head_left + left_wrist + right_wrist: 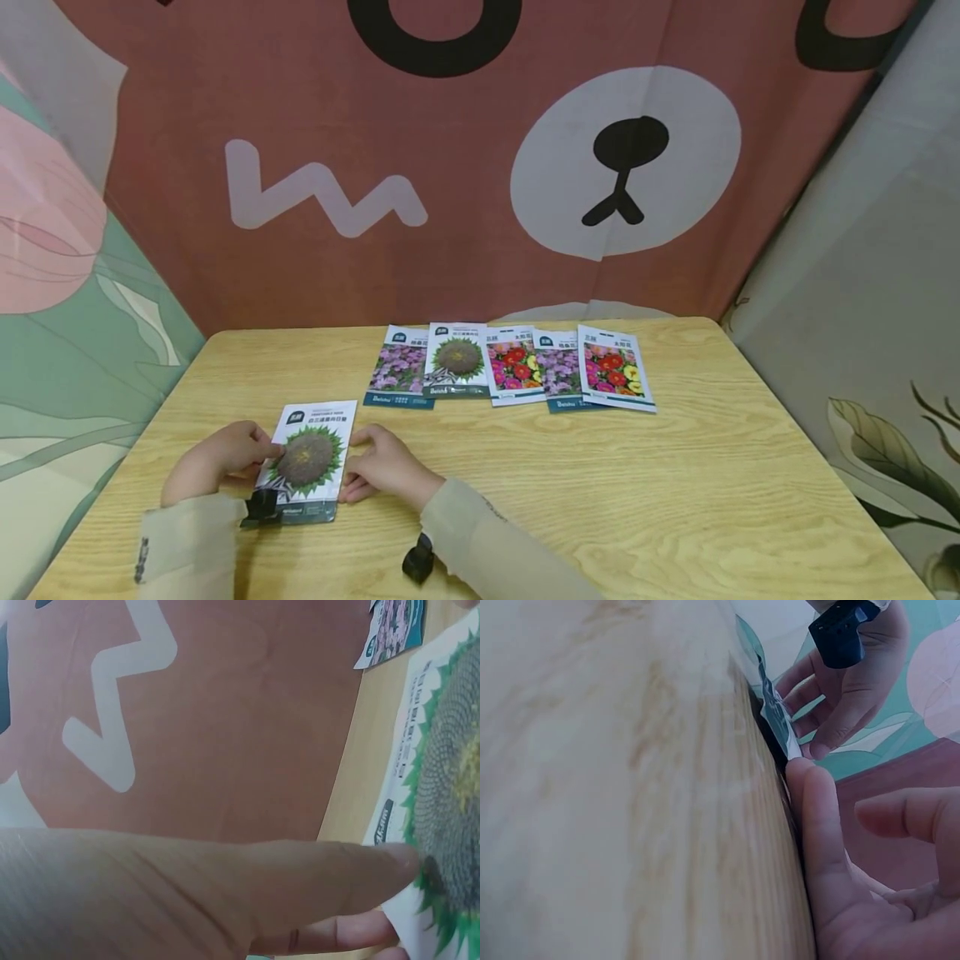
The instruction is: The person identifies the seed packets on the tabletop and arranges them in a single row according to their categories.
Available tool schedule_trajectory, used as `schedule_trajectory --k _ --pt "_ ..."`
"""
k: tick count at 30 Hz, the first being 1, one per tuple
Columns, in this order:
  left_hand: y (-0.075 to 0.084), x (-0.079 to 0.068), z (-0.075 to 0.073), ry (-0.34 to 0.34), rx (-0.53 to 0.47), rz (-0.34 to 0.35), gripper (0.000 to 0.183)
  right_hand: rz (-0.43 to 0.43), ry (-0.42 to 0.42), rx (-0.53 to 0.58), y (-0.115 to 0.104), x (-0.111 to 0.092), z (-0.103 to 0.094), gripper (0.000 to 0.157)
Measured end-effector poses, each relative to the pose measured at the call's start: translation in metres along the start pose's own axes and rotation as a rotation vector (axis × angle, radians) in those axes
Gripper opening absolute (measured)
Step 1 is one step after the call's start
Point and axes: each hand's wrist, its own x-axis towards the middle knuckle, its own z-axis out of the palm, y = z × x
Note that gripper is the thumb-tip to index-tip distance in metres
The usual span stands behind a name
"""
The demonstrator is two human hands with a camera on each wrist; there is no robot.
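Note:
A seed packet [306,461] with a sunflower head printed on it is at the left of the table, its lower end nearest the person. My left hand [223,457] pinches its left edge, thumb on the printed face and fingers underneath, as the left wrist view shows on the packet [450,780]. At the opposite edge is my right hand [388,468]. Its lower fingers [821,817] touch the packet's edge low against the tabletop, while another finger stands apart in the right wrist view. Seen edge-on there, the packet [776,712] slants up from the table.
Along the back lies an overlapping row: a purple-flower packet [397,367], another sunflower packet [457,358], a red-flower packet [513,367], a second purple one [558,371] and another red-flower packet [615,367]. A printed cloth [465,275] hangs behind the wooden table [600,500].

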Motion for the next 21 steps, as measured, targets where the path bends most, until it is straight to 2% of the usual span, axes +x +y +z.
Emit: schedule_trajectory --k 4,9,15,21 --pt "0.002 -0.002 0.0 -0.011 -0.017 0.0 0.025 0.008 -0.047 0.006 0.0 -0.002 -0.004 0.036" --pt "0.006 -0.005 0.0 0.022 0.054 0.028 0.033 0.016 -0.1 -0.007 -0.002 -0.007 -0.012 0.039" --pt "0.023 -0.007 0.002 0.163 0.191 0.147 0.043 -0.036 -0.093 -0.086 -0.016 -0.015 -0.025 0.033" --pt "0.045 -0.008 0.013 0.297 0.21 0.228 0.043 -0.167 -0.022 -0.205 -0.029 -0.016 -0.044 0.025"
